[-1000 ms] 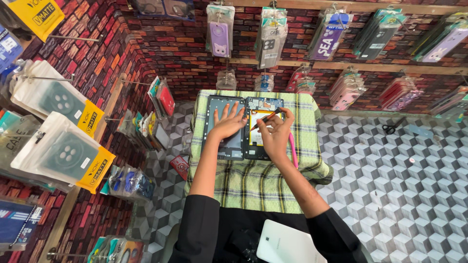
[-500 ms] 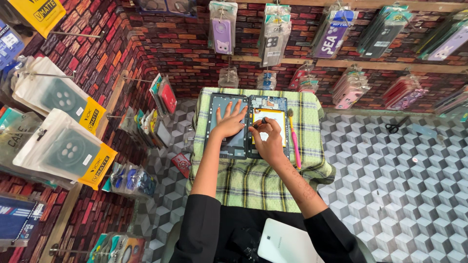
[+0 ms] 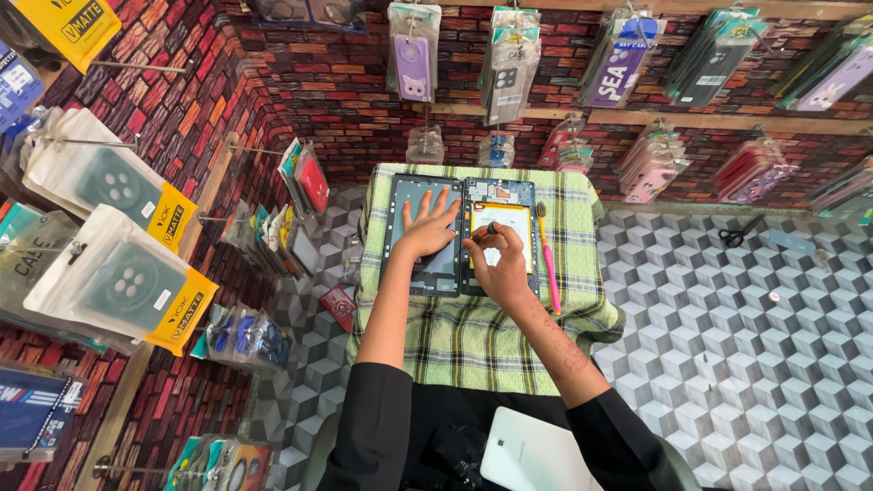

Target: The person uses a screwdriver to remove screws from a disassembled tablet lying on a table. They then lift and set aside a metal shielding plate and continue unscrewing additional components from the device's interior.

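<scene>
- Opened tablet lies on a small stand covered with a green plaid cloth (image 3: 473,336); two halves side by side, touching: dark screen panel (image 3: 427,264) on the left, body with pale battery (image 3: 503,232) on the right.
- Left hand (image 3: 427,227) flat on the screen panel, fingers spread, gripping nothing.
- Right hand (image 3: 498,264) over the battery, fingers pinched together on a small dark tool (image 3: 488,229); tool tip too small to make out.
- Pink toothbrush (image 3: 548,259) lies just right of the tablet body, parallel to its edge, near the cloth's right border.
- Free cloth: a wide strip between the tablet and the person; little margin left, right or at the far edge.
- Floor of grey cube-pattern tiles (image 3: 746,345); scissors (image 3: 737,235) lie well apart to the right.
- Brick-pattern walls hung with packaged phone cases (image 3: 118,282) close in at left and rear.
- White tablet back cover (image 3: 536,459) on the lap, partly cut off by the frame's lower edge.
</scene>
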